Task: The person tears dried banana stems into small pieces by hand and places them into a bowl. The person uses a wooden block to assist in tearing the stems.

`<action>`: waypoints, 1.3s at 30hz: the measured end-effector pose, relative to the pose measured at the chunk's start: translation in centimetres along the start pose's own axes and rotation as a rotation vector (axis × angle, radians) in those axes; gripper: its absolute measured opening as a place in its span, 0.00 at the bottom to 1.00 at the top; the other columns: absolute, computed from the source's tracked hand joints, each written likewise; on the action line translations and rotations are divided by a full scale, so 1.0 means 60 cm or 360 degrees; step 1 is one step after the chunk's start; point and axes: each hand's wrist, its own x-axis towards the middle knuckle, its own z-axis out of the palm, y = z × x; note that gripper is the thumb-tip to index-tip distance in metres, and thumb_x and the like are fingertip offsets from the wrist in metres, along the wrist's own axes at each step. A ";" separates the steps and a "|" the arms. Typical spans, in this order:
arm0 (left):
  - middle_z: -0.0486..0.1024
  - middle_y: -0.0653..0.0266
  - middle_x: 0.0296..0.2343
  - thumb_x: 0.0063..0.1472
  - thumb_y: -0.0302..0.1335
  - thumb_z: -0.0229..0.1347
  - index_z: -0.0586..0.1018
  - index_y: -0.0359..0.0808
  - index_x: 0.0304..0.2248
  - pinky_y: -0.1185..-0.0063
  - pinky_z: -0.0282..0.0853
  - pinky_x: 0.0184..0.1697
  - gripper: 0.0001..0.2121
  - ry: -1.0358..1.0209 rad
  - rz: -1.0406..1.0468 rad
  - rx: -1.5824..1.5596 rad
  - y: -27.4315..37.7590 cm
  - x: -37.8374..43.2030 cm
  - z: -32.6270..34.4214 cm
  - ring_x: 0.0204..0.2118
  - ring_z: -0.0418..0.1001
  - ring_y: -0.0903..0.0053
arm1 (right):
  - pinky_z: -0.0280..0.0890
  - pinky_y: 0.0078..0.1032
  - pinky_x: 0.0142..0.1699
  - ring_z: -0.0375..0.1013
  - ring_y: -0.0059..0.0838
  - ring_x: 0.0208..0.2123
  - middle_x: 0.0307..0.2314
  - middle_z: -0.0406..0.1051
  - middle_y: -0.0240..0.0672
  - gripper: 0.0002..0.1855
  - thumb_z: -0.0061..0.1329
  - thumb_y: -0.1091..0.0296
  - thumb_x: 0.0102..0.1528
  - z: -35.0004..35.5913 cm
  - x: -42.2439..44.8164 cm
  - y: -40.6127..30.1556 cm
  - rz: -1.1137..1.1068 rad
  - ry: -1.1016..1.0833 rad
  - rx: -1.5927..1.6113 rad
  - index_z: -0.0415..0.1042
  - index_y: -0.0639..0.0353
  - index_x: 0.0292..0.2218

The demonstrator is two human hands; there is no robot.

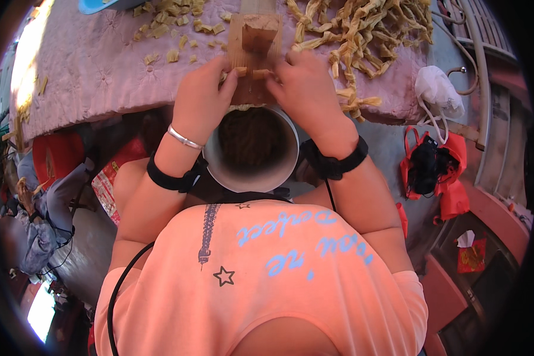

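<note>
My left hand (207, 89) pinches a short yellowish strip piece (240, 71) between thumb and fingers. Opposite it, my right hand (305, 84) grips another such piece (261, 74), its fingertips slightly blurred. Both hands are at the near end of a wooden stand (236, 42) with a raised block (261, 33), at the table's front edge. Below them, between my knees, is a pale bucket (289, 147) with dark brownish contents that are hard to make out. Twisted, knotted yellow strips (360, 33) lie heaped just beyond my right hand. Short cut pieces (171, 18) are scattered beyond my left.
A pink quilted cover (89, 84) lies over the table. At its back left sits a blue basin (99, 4). A white bag (438, 91) hangs at the right corner, above a red bag (454, 155) with black items. Another person (49, 218) sits at left near a red bucket (58, 153).
</note>
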 end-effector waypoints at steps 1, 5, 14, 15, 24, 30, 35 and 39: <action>0.76 0.57 0.21 0.60 0.31 0.60 0.77 0.32 0.35 0.73 0.69 0.29 0.10 -0.0011 -0.0067 -0.0117 0.006 -0.004 -0.008 0.24 0.76 0.68 | 0.63 0.32 0.32 0.70 0.38 0.28 0.23 0.69 0.38 0.12 0.56 0.61 0.55 -0.006 -0.002 -0.002 0.0082 -0.0097 0.0080 0.75 0.62 0.32; 0.78 0.66 0.24 0.64 0.35 0.58 0.79 0.32 0.37 0.79 0.68 0.31 0.12 -0.0274 -0.0399 -0.0532 0.023 -0.029 -0.043 0.27 0.75 0.81 | 0.61 0.20 0.31 0.66 0.19 0.25 0.23 0.70 0.27 0.14 0.57 0.57 0.57 -0.089 -0.011 -0.029 0.0852 -0.0561 0.1276 0.74 0.60 0.32; 0.78 0.67 0.28 0.66 0.41 0.55 0.79 0.33 0.39 0.86 0.68 0.31 0.17 -0.0840 -0.0606 -0.1675 0.045 -0.051 -0.058 0.29 0.72 0.86 | 0.64 0.15 0.34 0.68 0.14 0.27 0.25 0.71 0.25 0.13 0.58 0.60 0.59 -0.071 -0.021 -0.051 0.0907 -0.0353 0.2052 0.72 0.60 0.38; 0.77 0.68 0.27 0.66 0.40 0.56 0.79 0.33 0.39 0.86 0.66 0.30 0.16 -0.0823 -0.0646 -0.1611 0.041 -0.050 -0.060 0.28 0.71 0.87 | 0.64 0.16 0.35 0.69 0.15 0.28 0.26 0.71 0.26 0.13 0.57 0.61 0.59 -0.070 -0.020 -0.051 0.0931 -0.0332 0.2059 0.72 0.60 0.39; 0.69 0.75 0.20 0.61 0.33 0.59 0.78 0.35 0.33 0.87 0.60 0.26 0.09 -0.0416 -0.0589 -0.1328 0.010 -0.018 -0.060 0.23 0.64 0.90 | 0.66 0.16 0.37 0.69 0.15 0.30 0.29 0.71 0.27 0.11 0.53 0.62 0.62 -0.031 -0.016 -0.036 0.0944 -0.0128 0.1944 0.71 0.61 0.40; 0.70 0.74 0.21 0.61 0.29 0.59 0.77 0.35 0.32 0.87 0.60 0.29 0.06 -0.0360 -0.0586 -0.1213 0.001 -0.003 -0.054 0.24 0.65 0.89 | 0.67 0.18 0.36 0.70 0.17 0.29 0.28 0.72 0.28 0.11 0.53 0.64 0.62 -0.013 -0.010 -0.028 0.0955 -0.0042 0.1909 0.71 0.62 0.40; 0.69 0.75 0.20 0.62 0.29 0.58 0.77 0.35 0.31 0.87 0.61 0.28 0.06 -0.0312 -0.0595 -0.1185 -0.002 0.009 -0.033 0.23 0.65 0.90 | 0.67 0.18 0.36 0.72 0.18 0.29 0.28 0.73 0.30 0.12 0.55 0.63 0.61 -0.003 -0.005 -0.011 0.1023 -0.0034 0.1958 0.72 0.62 0.39; 0.69 0.75 0.20 0.61 0.30 0.59 0.77 0.35 0.31 0.87 0.62 0.28 0.07 -0.0296 -0.0552 -0.1201 -0.005 0.012 -0.026 0.22 0.65 0.90 | 0.66 0.18 0.36 0.72 0.19 0.28 0.29 0.73 0.29 0.13 0.56 0.62 0.60 -0.002 -0.002 -0.009 0.1064 -0.0044 0.1987 0.72 0.62 0.39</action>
